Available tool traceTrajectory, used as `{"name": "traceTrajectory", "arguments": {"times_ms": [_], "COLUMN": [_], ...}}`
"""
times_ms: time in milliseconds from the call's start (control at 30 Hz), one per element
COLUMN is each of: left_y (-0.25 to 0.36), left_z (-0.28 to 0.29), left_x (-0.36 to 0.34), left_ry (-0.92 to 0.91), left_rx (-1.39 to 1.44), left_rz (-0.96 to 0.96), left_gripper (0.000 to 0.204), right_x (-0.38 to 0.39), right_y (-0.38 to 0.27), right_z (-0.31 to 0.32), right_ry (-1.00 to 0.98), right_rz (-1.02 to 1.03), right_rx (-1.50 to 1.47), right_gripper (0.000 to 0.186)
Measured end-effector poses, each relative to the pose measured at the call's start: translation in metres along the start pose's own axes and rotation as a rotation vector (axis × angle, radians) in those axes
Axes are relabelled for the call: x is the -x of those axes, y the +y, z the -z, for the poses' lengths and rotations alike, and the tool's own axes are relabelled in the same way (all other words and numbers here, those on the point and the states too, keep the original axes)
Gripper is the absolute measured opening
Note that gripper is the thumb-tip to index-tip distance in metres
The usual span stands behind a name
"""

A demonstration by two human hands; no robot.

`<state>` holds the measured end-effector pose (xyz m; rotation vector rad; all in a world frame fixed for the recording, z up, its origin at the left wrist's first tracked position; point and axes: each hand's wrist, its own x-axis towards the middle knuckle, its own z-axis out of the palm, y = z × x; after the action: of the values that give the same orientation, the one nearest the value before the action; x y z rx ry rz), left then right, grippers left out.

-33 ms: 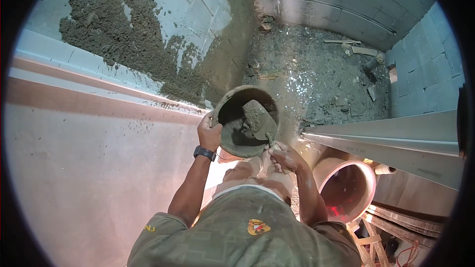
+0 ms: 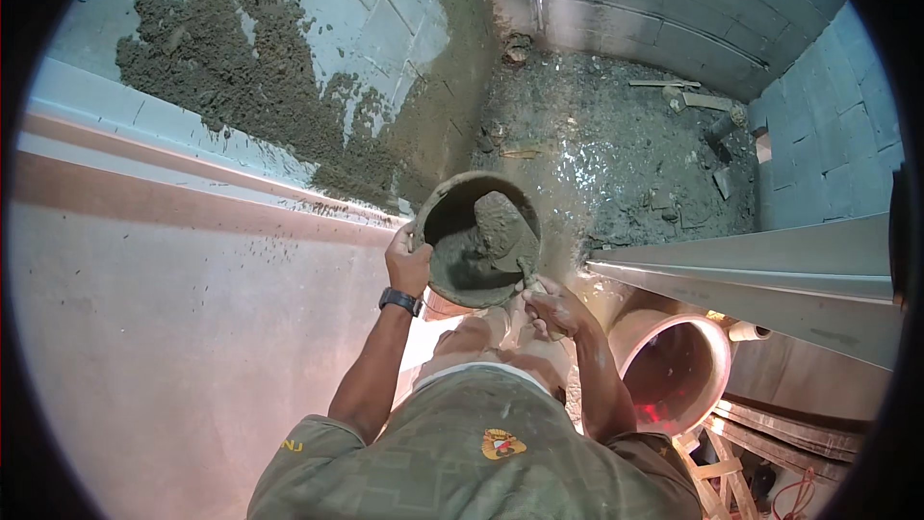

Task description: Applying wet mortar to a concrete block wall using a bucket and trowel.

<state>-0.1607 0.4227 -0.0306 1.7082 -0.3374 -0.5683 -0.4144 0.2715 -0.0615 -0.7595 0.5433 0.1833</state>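
- Both hands are occupied: the left hand [image 2: 409, 268] clasps the left rim of a round, mortar-smeared bucket [image 2: 450, 221], and the right hand [image 2: 553, 311] is wrapped around the handle of a trowel [image 2: 528, 275].
- The bucket is at the centre of the view, in front of the person's legs. The trowel's blade lies within its mouth, carrying a heap of wet grey mortar [image 2: 502, 229]; how deep it sits is hard to tell.
- The work looks partly done. On the block wall [image 2: 404, 24] at upper left, a thick, lumpy coat [image 2: 231, 67] covers a broad patch, and a flatter-looking coat runs towards the corner.
- Left to cover, judging by the gaps: pale bare blocks between those coats and at the far left. The rough coat does not appear smoothed yet.
- Below that wall runs a white ledge [image 2: 135, 104], spattered with mortar, then a smooth, pale pinkish surface [image 2: 183, 327] with dark specks.
- The room has grey block walls and a wet, glistening, rubble-strewn floor [image 2: 616, 159] with wood scraps [image 2: 707, 99].
- At lower right, a reddish open drum [image 2: 724, 356] lies beside wooden slats [image 2: 789, 435].
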Motion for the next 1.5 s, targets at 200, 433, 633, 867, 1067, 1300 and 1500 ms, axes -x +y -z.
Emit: {"name": "traceTrajectory", "arguments": {"times_ms": [200,433,633,867,1067,1300,1500], "left_y": [-0.038,-0.029,-0.031,-0.022,-0.009,0.054,0.065], "left_z": [0.018,0.066,0.095,0.109,0.087,0.034,0.004], "left_x": [0.003,0.029,0.04,0.039,0.018,0.033,0.031], "left_ry": [0.133,0.134,0.189,0.277,0.092,-0.17,-0.142], "left_rx": [-0.087,-0.146,-0.141,-0.144,-0.474,-0.624,-0.726], "left_rz": [0.089,0.135,0.254,0.162,-0.104,-0.393,-0.503], "left_gripper": [0.044,0.045,0.05,0.046,0.051,0.043,0.045], "right_x": [0.019,-0.036,-0.205,-0.127,-0.027,-0.043,-0.077], "right_y": [-0.05,-0.067,-0.1,0.008,0.006,-0.011,0.0], "right_z": [-0.036,-0.032,-0.095,-0.122,-0.002,0.029,-0.001], "right_ry": [0.138,0.63,0.95,0.084,0.17,0.208,-0.063], "right_rz": [0.263,0.985,0.523,0.39,0.111,0.202,-0.087], "right_rx": [-0.387,-0.399,0.882,0.356,1.169,1.369,0.233], "right_gripper": [0.04,0.059,0.018,0.063,0.049,0.03,0.019]}}
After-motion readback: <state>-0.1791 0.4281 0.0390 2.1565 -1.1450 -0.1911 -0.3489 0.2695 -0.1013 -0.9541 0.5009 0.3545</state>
